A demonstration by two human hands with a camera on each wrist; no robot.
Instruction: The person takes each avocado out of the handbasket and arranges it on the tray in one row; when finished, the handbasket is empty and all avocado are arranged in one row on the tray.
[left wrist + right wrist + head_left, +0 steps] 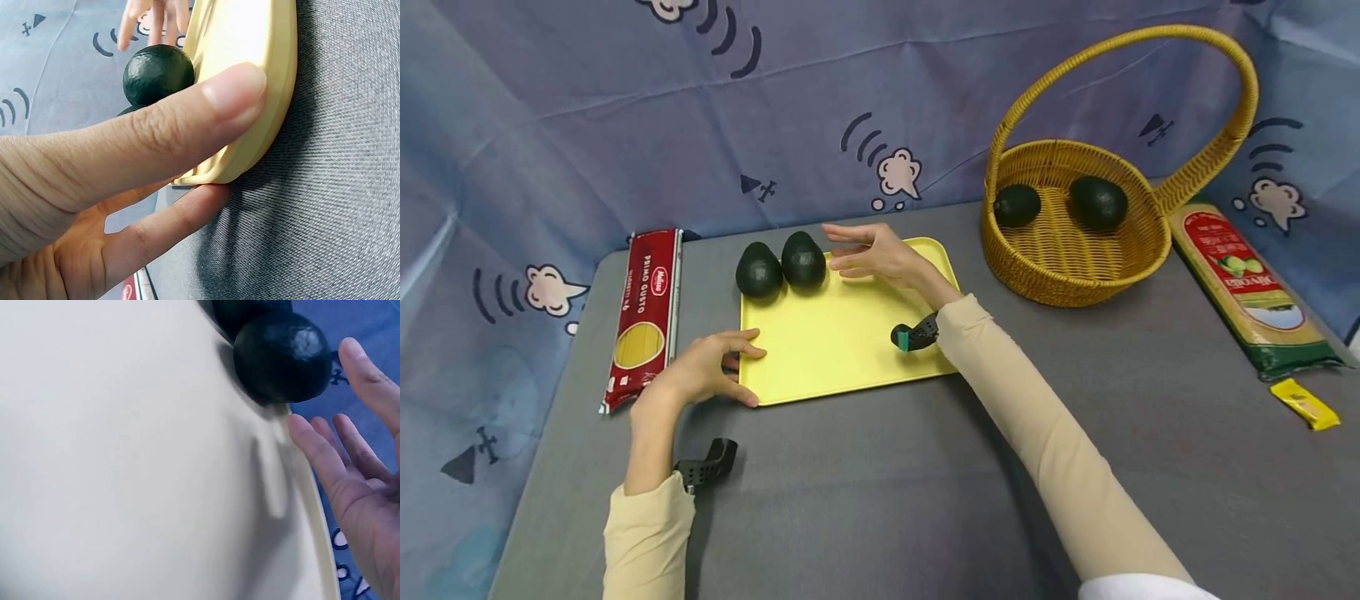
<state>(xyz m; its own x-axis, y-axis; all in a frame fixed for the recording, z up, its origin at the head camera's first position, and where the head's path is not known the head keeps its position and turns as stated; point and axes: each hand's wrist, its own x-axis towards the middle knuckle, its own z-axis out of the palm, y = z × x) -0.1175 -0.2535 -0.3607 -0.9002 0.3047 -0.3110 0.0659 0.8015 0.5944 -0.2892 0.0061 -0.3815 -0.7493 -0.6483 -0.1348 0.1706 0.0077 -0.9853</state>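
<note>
Two dark green avocados, a left one [758,272] and a right one [804,261], sit side by side at the back left corner of a yellow tray [842,333]. My left hand [703,369] holds the tray's front left corner between thumb and fingers; the left wrist view shows the thumb [234,94] against the rim. Above the tray's back edge, my right hand [880,257] has its fingers spread, just right of the right avocado. The right wrist view shows a gap between those fingers and the nearer avocado [281,359]. Nothing is in the right hand.
A wicker basket [1067,287] with a tall handle holds two more avocados [1017,205] at the back right. Beside it lies a green and beige packet [1247,287], with a small yellow sachet [1304,403] nearer. A red spaghetti packet [646,312] lies left of the tray.
</note>
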